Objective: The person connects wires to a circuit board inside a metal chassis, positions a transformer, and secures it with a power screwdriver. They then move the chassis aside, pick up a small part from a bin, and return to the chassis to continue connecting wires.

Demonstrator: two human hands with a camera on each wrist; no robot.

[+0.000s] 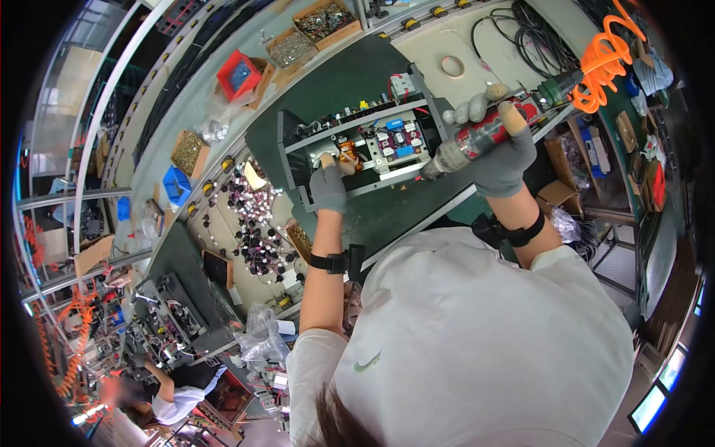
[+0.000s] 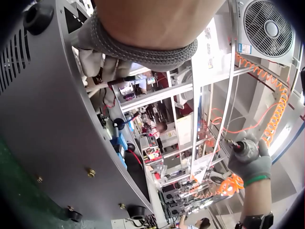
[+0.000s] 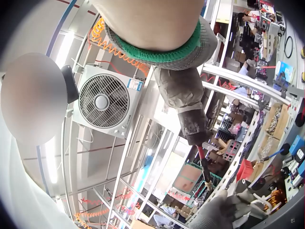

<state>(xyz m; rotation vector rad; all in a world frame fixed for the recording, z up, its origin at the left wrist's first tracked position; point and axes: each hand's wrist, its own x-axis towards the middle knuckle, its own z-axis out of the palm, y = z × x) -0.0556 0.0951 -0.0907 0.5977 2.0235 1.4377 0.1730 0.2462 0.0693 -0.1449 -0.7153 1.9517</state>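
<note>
My gloved right hand (image 1: 500, 153) grips a red-and-black powered screwdriver (image 1: 471, 141), its nose towards the right end of a grey metal chassis (image 1: 286, 138). In the right wrist view, the taped screwdriver body (image 3: 180, 88) ends in a long thin bit (image 3: 205, 167) with a brass-coloured tip. My gloved left hand (image 1: 328, 188) reaches over the chassis's near-left edge, fingertips beside a copper coil (image 1: 348, 155). In the left wrist view its fingers (image 2: 95, 62) are partly hidden behind the chassis wall (image 2: 52, 119); I cannot tell whether they pinch something. A circuit board with blue parts (image 1: 398, 141) sits inside the chassis.
Under the chassis is a green work mat (image 1: 372, 220). Behind stand a red bin (image 1: 238, 76) and boxes of small hardware (image 1: 325, 22). An orange coiled hose (image 1: 599, 63) and black cable (image 1: 525, 37) lie right. Several small parts (image 1: 261, 223) are spread left. Another person (image 1: 175, 398) works lower left.
</note>
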